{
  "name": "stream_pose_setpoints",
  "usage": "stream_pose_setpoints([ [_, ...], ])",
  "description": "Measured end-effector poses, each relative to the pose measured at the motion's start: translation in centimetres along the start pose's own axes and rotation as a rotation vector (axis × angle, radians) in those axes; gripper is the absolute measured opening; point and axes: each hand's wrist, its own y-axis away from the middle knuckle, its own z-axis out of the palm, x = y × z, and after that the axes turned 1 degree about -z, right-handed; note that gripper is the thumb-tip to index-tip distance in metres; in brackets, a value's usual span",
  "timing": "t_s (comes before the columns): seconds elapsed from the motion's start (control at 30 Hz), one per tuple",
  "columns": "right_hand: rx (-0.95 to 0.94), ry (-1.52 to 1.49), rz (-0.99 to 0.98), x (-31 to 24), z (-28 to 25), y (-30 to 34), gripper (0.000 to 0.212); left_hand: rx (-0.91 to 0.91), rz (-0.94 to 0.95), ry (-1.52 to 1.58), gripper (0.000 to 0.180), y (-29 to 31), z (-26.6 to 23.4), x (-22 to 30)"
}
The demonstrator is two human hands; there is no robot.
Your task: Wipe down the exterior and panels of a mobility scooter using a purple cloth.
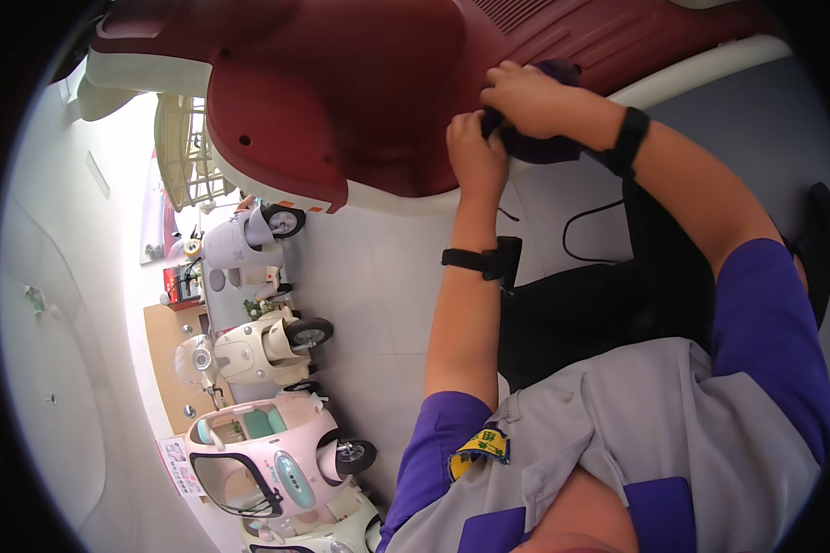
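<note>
Left hand [479,153] and right hand [527,100] grip the dark purple cloth [546,150] between them; loose folds are best tucked in

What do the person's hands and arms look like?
The left hand and right hand are bare, without gloves. Both arms have black wristbands: the left wristband carries a blocky black piece. The short sleeves are purple.
</note>
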Motion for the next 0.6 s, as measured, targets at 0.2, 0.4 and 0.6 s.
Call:
stream_pose_setpoints([
  [0.2,0.021,-0.036,0.062,5.1,-4.9,4.2,0.041,0.098,0.237,0.126,0.024,-2.8,4.1,5.0],
  [0.4,0.146,0.079,0.142,7.9,-7.4,8.2,0.041,0.192,0.273,0.206,0.024,-4.3,7.3,10.3],
  [0.6,0.220,0.217,0.066,6.7,-5.8,7.1,0.037,0.141,0.282,0.304,0.031,-3.2,6.0,8.0],
])
